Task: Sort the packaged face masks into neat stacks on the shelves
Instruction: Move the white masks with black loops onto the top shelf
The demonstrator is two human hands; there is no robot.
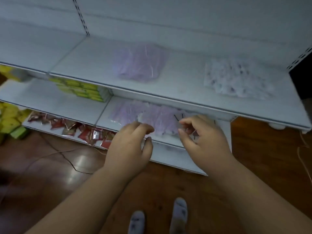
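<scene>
A loose pile of purple packaged masks (148, 115) lies on the lower shelf (168, 142), spread out and uneven. My left hand (130, 146) hovers at the pile's front edge, fingers loosely curled and holding nothing. My right hand (202, 137) is over the pile's right end, where clear packs with dark straps (179, 117) lie. Its thumb and fingers are curled a little apart, and blur hides whether they pinch a pack. On the upper shelf (185, 97) sit a stack of purple masks (138, 63) and, to the right, a stack of white patterned masks (236, 78).
Yellow-green boxes (82, 90) stand on the lower shelf at left. Red sachets (72, 127) lie on the bottom shelf. More yellow packs (10, 119) are at far left. A thin cable (67, 159) runs over the wooden floor. My feet (160, 217) are below.
</scene>
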